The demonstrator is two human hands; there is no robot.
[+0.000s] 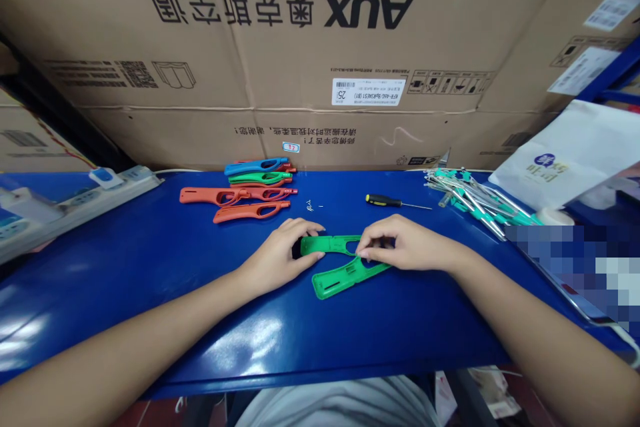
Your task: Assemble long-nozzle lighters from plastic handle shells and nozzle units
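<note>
Two green plastic lighter casing halves lie side by side on the blue table, their hollow insides facing up. The far casing half (333, 244) has its left end between the thumb and fingers of my left hand (285, 252). My right hand (403, 243) is closed in a pinch at the finger-loop opening of the far half. Whatever is between those fingertips is too small or hidden to name. The near casing half (340, 280) slants below, its right end partly covered by my right hand.
Behind my left hand lie red, blue and green lighter casings (250, 213). Small screws (309, 205) and a black-yellow screwdriver (384, 201) lie at the back. Metal lighter rods with teal parts (470, 200) are piled right. A power strip (75, 207) borders the left; a cardboard box (280, 80) stands behind.
</note>
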